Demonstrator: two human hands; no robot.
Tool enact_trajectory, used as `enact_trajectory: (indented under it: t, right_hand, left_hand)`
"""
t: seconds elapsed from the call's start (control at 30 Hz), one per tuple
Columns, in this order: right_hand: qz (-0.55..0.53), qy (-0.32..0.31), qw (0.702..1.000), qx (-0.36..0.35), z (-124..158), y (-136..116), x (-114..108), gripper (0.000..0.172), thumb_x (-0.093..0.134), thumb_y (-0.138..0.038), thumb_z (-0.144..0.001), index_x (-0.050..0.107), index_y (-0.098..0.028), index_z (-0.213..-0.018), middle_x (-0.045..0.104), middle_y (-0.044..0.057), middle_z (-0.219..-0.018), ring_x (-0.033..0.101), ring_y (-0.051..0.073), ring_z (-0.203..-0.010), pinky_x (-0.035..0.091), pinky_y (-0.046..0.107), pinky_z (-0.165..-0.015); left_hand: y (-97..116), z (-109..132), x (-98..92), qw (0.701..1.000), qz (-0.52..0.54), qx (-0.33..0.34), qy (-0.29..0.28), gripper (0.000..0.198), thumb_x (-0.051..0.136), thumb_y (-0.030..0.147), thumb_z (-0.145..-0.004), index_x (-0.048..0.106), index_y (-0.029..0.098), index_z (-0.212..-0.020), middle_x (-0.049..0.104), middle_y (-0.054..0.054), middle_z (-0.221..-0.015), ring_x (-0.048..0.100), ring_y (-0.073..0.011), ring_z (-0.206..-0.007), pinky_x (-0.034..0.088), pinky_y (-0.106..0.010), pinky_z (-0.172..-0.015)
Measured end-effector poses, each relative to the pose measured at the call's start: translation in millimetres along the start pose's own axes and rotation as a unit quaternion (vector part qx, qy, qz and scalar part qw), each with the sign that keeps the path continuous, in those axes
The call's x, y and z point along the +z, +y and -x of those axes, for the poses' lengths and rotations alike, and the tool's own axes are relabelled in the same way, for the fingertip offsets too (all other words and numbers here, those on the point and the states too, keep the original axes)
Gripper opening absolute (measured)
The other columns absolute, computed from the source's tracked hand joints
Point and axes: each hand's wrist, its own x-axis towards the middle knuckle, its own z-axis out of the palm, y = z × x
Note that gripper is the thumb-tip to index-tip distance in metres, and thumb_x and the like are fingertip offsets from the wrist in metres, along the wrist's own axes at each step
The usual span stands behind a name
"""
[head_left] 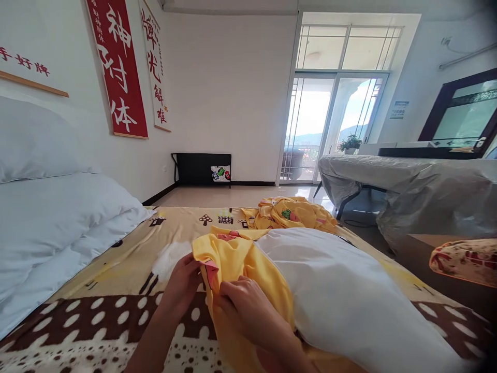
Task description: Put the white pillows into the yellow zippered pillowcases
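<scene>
A yellow patterned pillowcase (pixel 236 254) lies partly drawn over one end of a white pillow (pixel 341 280) on the bed. My left hand (pixel 185 282) pinches the left edge of the yellow cloth, fingers closed on it. Just to the right, my right hand (pixel 246 305) grips a fold of the same cloth, with its fingers curled in. The pillow's right part is bare and white. Beyond it, at the bed's far edge, rests a crumpled heap of yellow patterned fabric (pixel 291 213).
White bedding (pixel 58 223) is piled on the left over a brown and beige patterned blanket (pixel 97 318). To the right stand a plastic-covered table (pixel 388 173) and a patterned cushion-like bundle (pixel 464 261). A black folded panel (pixel 198 168) leans by the far wall.
</scene>
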Motion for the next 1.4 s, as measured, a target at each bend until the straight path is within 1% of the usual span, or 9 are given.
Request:
enact_trajectory:
  t: [0.13,0.2,0.3,0.5,0.7,0.93,1.1,1.27,1.4]
  right_hand:
    - [-0.135,-0.059,0.989,-0.005,6,15,-14,0.024,0.053,-0.021,-0.084,0.056,-0.02,-0.061,0.057,-0.005,-0.057,0.042,0.009,-0.053,0.03,0.022,-0.055]
    - [-0.211,-0.071,0.974,0.046,6,23,-23,0.026,0.051,-0.027,-0.086,0.056,-0.02,-0.061,0.052,-0.005,-0.055,0.039,0.008,-0.052,0.029,0.021,-0.051]
    - [-0.279,0.015,0.947,0.161,2,30,-33,0.029,0.046,-0.035,-0.087,0.053,-0.019,-0.063,0.047,-0.004,-0.056,0.039,0.009,-0.053,0.029,0.021,-0.049]
    - [-0.311,-0.028,0.937,0.154,-3,25,-23,0.025,0.049,-0.026,-0.081,0.045,-0.019,-0.057,0.047,-0.003,-0.057,0.039,0.01,-0.054,0.029,0.022,-0.047]
    - [-0.438,-0.055,0.882,0.165,-3,27,-19,0.024,0.053,-0.037,-0.081,0.045,-0.02,-0.065,0.043,-0.006,-0.057,0.039,0.008,-0.049,0.029,0.022,-0.046]
    - [-0.494,-0.019,0.849,0.185,-11,22,-13,0.038,0.064,-0.048,-0.072,0.042,-0.02,-0.062,0.038,-0.006,-0.057,0.032,0.007,-0.053,0.024,0.021,-0.046]
    - [-0.526,0.031,0.825,0.205,-12,28,-6,0.042,0.068,-0.055,-0.068,0.048,-0.019,-0.065,0.044,-0.004,-0.06,0.038,0.009,-0.057,0.029,0.021,-0.05]
    - [-0.604,0.096,0.757,0.232,-11,36,1,0.044,0.074,-0.055,-0.061,0.052,-0.018,-0.068,0.049,-0.003,-0.062,0.044,0.009,-0.057,0.032,0.02,-0.05]
    - [-0.648,0.097,0.711,0.256,-12,35,2,0.046,0.077,-0.053,-0.06,0.051,-0.018,-0.071,0.046,-0.005,-0.06,0.038,0.006,-0.05,0.027,0.019,-0.047]
  left_hand:
    - [-1,9,7.0,0.993,-0.081,-0.017,-0.081,0.036,0.078,0.038,-0.061,0.071,0.014,-0.087,0.069,-0.005,-0.077,0.06,-0.0164,-0.066,0.044,-0.023,-0.057]
    - [1,16,12.3,0.984,-0.122,-0.015,-0.129,0.039,0.076,0.041,-0.065,0.072,0.014,-0.093,0.069,-0.006,-0.078,0.058,-0.0161,-0.065,0.042,-0.023,-0.057]
    - [4,27,21.6,0.972,-0.158,-0.013,-0.172,0.04,0.074,0.044,-0.068,0.073,0.015,-0.095,0.069,-0.007,-0.08,0.058,-0.0184,-0.069,0.043,-0.024,-0.061]
    - [2,35,30.7,0.965,-0.204,0.037,-0.161,0.041,0.069,0.049,-0.073,0.073,0.015,-0.095,0.067,-0.005,-0.073,0.056,-0.0195,-0.072,0.045,-0.025,-0.064]
    - [-3,32,28.0,0.948,-0.25,0.105,-0.167,0.036,0.061,0.046,-0.081,0.071,0.016,-0.099,0.069,-0.006,-0.092,0.057,-0.0209,-0.083,0.046,-0.023,-0.072]
    - [-1,35,27.3,0.929,-0.302,0.129,-0.169,0.038,0.048,0.047,-0.088,0.064,0.015,-0.102,0.065,-0.005,-0.09,0.053,-0.019,-0.082,0.044,-0.025,-0.074]
    - [1,34,23.4,0.928,-0.321,0.121,-0.145,0.036,0.046,0.051,-0.088,0.051,0.017,-0.076,0.047,0.002,-0.067,0.041,-0.012,-0.062,0.037,-0.022,-0.058]
    - [12,36,14.9,0.909,-0.373,0.101,-0.156,0.04,0.041,0.054,-0.088,0.04,0.02,-0.069,0.036,0.005,-0.062,0.034,-0.0107,-0.057,0.031,-0.021,-0.053]
    - [17,35,10.8,0.851,-0.467,0.057,-0.233,0.036,0.041,0.048,-0.089,0.048,0.018,-0.07,0.047,0.001,-0.068,0.039,-0.0131,-0.064,0.034,-0.023,-0.058]
